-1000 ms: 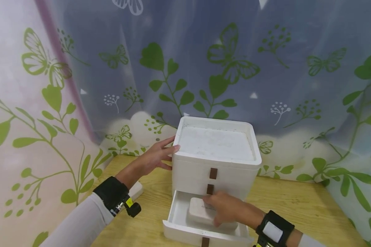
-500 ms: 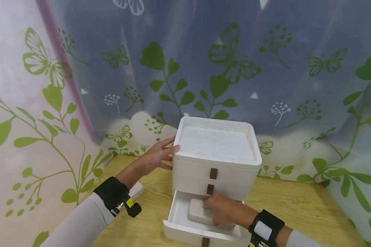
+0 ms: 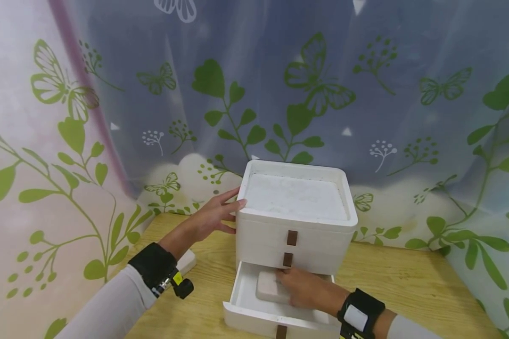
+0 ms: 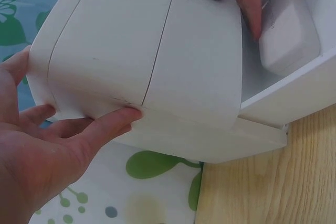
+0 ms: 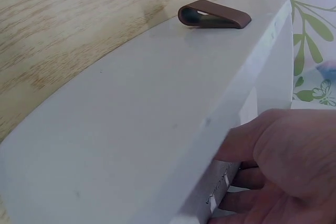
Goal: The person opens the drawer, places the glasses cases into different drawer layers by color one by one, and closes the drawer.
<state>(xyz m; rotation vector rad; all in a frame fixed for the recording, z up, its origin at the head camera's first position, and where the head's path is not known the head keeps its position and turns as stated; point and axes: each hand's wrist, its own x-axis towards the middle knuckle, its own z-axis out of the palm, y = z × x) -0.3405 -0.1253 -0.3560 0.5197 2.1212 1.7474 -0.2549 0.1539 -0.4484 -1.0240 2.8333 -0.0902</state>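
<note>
A white drawer unit (image 3: 263, 240) with brown tab handles stands on the table, its bottom drawer (image 3: 246, 313) pulled out. Inside that drawer lies a pale rounded box (image 3: 268, 287) with small print on it, also seen in the left wrist view as a smooth white block (image 4: 289, 32). My right hand (image 3: 307, 289) reaches into the drawer and grips the box, thumb on one side and fingers on the other; the hand covers its right part. My left hand (image 3: 212, 216) rests spread against the unit's left side, with the thumb (image 4: 118, 121) near the front edge.
A second white object (image 3: 187, 261) sits on the wooden table (image 3: 390, 282) at the left, partly hidden behind the left wrist. The unit's top is a shallow tray (image 3: 297, 197). A patterned curtain (image 3: 254, 94) hangs close behind.
My right hand has shifted slightly left inside the drawer, and the box has slid a little left with it. The left hand and the drawer have stayed in place.
</note>
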